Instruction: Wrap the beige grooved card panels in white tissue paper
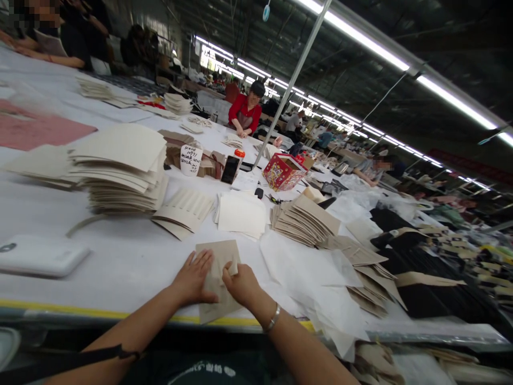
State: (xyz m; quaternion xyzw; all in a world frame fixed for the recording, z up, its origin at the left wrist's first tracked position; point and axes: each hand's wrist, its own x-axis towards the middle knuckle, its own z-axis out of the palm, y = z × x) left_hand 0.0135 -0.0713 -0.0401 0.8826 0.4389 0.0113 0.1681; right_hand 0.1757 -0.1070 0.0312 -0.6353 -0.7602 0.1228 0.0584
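A beige rectangular fabric panel [228,251] lies on the table in front of me, close to the front edge. My left hand [195,279] rests on its left side, fingers stretched out and palm down. On the right side, my right hand [241,283] is closed in a pinch. A small pale beige piece [232,267] shows at its thumb and fingertips; its lower part and exact shape are hard to make out. Just beyond the panel lie a stack of white sheets [242,214] and beige pieces with ridged lines [184,211].
A tall stack of beige panels [120,166] stands at left, near a white device [44,256]. Another stack [304,219] and thin white sheets [308,272] lie right. Farther back are a phone [230,169], a red box [282,172], a metal pole [292,80] and a person in red [245,112].
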